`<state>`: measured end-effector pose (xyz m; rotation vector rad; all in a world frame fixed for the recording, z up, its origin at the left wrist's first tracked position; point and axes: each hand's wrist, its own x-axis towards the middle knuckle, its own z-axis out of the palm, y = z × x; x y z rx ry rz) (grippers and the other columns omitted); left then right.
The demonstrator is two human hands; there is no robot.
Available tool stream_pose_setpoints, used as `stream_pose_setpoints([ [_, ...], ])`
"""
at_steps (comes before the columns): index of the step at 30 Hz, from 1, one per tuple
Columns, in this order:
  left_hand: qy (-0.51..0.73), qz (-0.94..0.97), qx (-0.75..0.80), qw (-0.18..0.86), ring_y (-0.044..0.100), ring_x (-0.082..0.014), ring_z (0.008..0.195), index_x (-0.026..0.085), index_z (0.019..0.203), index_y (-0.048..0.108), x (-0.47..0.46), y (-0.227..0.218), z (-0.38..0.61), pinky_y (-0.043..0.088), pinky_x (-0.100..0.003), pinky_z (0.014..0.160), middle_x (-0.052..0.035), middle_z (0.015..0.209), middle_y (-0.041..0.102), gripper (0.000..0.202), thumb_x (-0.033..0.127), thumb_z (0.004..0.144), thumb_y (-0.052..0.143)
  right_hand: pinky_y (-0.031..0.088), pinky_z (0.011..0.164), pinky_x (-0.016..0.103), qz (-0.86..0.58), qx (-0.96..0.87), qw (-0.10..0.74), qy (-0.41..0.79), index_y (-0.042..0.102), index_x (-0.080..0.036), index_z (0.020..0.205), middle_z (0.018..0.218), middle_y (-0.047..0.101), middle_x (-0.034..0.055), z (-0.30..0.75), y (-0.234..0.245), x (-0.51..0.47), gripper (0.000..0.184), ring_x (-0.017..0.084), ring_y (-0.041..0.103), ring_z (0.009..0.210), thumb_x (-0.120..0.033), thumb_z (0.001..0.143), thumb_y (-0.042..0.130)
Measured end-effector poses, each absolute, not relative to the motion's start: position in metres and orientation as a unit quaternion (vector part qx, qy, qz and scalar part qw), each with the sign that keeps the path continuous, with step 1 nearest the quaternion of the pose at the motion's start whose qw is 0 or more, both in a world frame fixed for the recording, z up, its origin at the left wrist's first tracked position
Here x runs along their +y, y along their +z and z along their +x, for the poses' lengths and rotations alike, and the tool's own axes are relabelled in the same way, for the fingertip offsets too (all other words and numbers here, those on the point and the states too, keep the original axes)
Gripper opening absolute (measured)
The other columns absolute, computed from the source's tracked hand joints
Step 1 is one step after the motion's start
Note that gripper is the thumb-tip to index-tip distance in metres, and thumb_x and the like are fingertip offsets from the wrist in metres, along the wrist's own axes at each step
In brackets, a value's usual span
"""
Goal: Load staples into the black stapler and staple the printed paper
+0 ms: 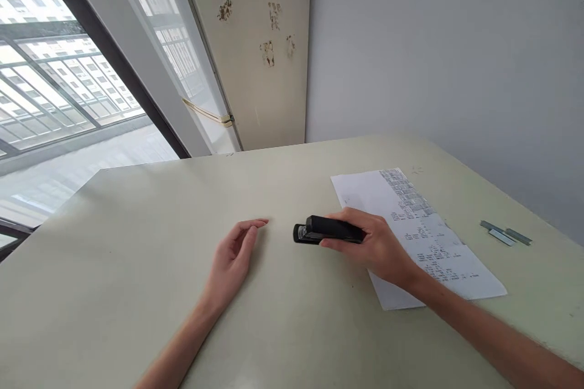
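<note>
My right hand (381, 249) is closed around a black stapler (335, 229), thumb and fingers gripping its rear part. The stapler's front end points left, over the bare tabletop just left of the printed papers (365, 188). Part of the papers is hidden beneath my right hand and forearm. My left hand (230, 261) rests on its side on the table, left of the stapler and apart from it. Its fingers are loosely bent, the thumb close to the index finger, with nothing visible in them.
Several strips of staples (502, 237) lie on the table (137, 243) to the right of the papers. A grey wall (433, 42) borders the table's right side. Behind it stand a stained cream cabinet panel (255, 91) and, at left, a window (59, 73).
</note>
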<state>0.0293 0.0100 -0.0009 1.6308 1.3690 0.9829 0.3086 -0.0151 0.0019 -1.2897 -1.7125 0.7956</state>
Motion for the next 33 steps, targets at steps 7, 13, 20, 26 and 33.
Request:
stream_pose_setpoints([
  [7, 0.422, 0.613, 0.521, 0.417, 0.067, -0.0237, 0.118, 0.022, 0.108, 0.071, 0.009, -0.012, 0.023, 0.050, -0.034, 0.101, -0.0055, 0.116, 0.076, 0.032, 0.048, 0.106, 0.052, 0.056, 0.079, 0.032, -0.481, -0.718, 0.332, 0.378, 0.078, -0.033, 0.112, 0.103, 0.079, 0.0003, 0.267, -0.003, -0.005, 0.024, 0.021, 0.072, 0.091, -0.045, 0.092, 0.078],
  [13, 0.419, 0.600, 0.520, 0.441, 0.067, -0.0229, 0.111, 0.022, 0.107, 0.071, 0.007, -0.011, 0.023, 0.050, -0.033, 0.095, -0.0045, 0.111, 0.076, 0.030, 0.045, 0.107, 0.052, 0.058, 0.079, 0.032, -0.510, -0.702, 0.320, 0.380, 0.076, -0.034, 0.117, 0.111, 0.079, 0.0016, 0.266, -0.014, -0.011, 0.028, 0.023, 0.073, 0.096, -0.053, 0.098, 0.067],
  [20, 0.420, 0.577, 0.535, 0.453, 0.067, -0.0241, 0.111, 0.024, 0.105, 0.070, 0.005, -0.012, 0.021, 0.050, -0.033, 0.090, -0.0047, 0.110, 0.075, 0.031, 0.049, 0.106, 0.052, 0.057, 0.097, 0.037, -0.574, -0.553, 0.427, 0.427, 0.070, -0.028, 0.111, 0.111, 0.077, 0.0050, 0.270, -0.028, -0.013, 0.037, 0.024, 0.072, 0.105, -0.054, 0.109, 0.045],
  [26, 0.451, 0.561, 0.564, 0.404, 0.065, -0.0212, 0.105, 0.023, 0.102, 0.069, 0.011, -0.008, 0.012, 0.049, -0.031, 0.093, -0.0038, 0.107, 0.073, 0.028, 0.046, 0.105, 0.054, 0.059, 0.094, 0.039, -0.568, -0.531, 0.447, 0.442, 0.065, -0.027, 0.117, 0.114, 0.076, 0.0055, 0.270, -0.033, -0.010, 0.032, 0.023, 0.073, 0.102, -0.052, 0.109, 0.046],
  [33, 0.482, 0.531, 0.590, 0.370, 0.064, -0.0208, 0.106, 0.024, 0.098, 0.068, 0.021, -0.005, 0.001, 0.046, -0.031, 0.098, -0.0029, 0.106, 0.071, 0.027, 0.046, 0.104, 0.054, 0.060, 0.091, 0.040, -0.563, -0.545, 0.453, 0.424, 0.064, -0.027, 0.115, 0.109, 0.077, 0.0061, 0.268, -0.033, -0.010, 0.033, 0.023, 0.074, 0.098, -0.052, 0.109, 0.044],
])
